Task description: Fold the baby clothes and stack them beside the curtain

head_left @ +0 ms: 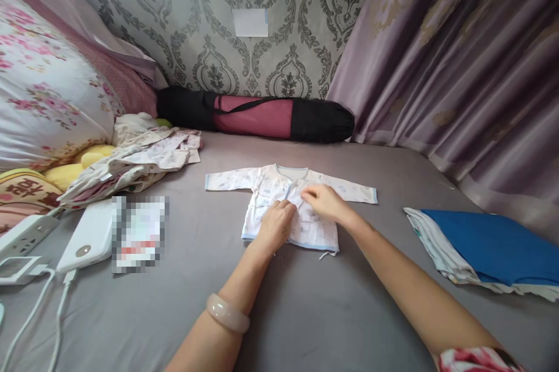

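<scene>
A small white baby shirt (pixel 262 209) with pale blue trim and a faint print lies spread on the grey bed sheet, sleeves stretched out to both sides. Near the middle of its front, my left hand (pixel 278 225) has its fingers bent down and pressed together on the cloth. My right hand (pixel 325 202) is closed in a pinch over the right half of the front; what its fingertips hold is too small to make out. A thin white tie (pixel 328 255) sticks out below the lower right hem.
Folded cloths with a blue one (pixel 498 244) on top lie at right. Rumpled baby clothes (pixel 140 156), a white power bank (pixel 91 235), a power strip (pixel 26 235) and a blurred packet (pixel 140 232) are at left. A long black-and-pink bag (pixel 255 116) lies along the wall.
</scene>
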### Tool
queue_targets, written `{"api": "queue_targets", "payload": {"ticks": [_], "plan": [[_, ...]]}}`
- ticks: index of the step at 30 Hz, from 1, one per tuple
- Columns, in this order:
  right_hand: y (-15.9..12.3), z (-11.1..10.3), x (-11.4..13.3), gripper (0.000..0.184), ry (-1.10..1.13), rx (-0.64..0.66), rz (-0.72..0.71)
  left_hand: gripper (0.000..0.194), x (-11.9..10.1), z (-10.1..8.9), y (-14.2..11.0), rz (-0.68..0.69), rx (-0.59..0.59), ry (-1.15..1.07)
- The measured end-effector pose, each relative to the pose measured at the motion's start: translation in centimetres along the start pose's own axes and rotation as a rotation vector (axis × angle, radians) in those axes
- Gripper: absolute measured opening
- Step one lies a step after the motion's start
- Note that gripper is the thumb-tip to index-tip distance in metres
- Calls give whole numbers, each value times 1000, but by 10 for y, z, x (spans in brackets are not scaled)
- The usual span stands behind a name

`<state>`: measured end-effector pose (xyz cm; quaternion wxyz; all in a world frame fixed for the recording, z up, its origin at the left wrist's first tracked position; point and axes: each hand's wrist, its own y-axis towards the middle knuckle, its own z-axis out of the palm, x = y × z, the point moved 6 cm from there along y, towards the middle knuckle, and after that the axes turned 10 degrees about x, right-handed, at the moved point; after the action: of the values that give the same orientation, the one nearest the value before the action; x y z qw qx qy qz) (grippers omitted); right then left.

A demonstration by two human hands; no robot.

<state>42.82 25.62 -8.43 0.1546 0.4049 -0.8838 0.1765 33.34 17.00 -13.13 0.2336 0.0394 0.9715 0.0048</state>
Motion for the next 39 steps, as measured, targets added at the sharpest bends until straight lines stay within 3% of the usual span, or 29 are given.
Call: {"api": "queue_targets", "payload": {"ticks": [2,4,9,12,18,23,30,33,36,39], "plan": [[33,-21,-18,29,-41,-118,55,26,0,2,1,-16,23,31],[63,-27,-30,27,-91,-92,68,27,2,3,0,-43,36,38],[99,-12,-38,25,-238,257,27,40,14,8,2,-110,89,-27],[108,-10,-37,33,-297,349,53,44,19,13,4,-130,163,-111],[117,-7,-30,21,-389,502,102,46,19,12,4,-147,190,-158],[119,-6,-30,17,-393,487,62,44,15,9,2,-143,201,-164],[120,-13,-38,35,-136,572,72,43,15,5,1,-145,192,-171],[116,-19,-40,34,47,607,95,43,13,3,0,-142,200,-178],[113,-23,-45,30,190,567,87,44,13,2,0,-152,211,-186],[114,-19,-50,26,168,481,16,44,12,2,-1,-152,219,-183]]}}
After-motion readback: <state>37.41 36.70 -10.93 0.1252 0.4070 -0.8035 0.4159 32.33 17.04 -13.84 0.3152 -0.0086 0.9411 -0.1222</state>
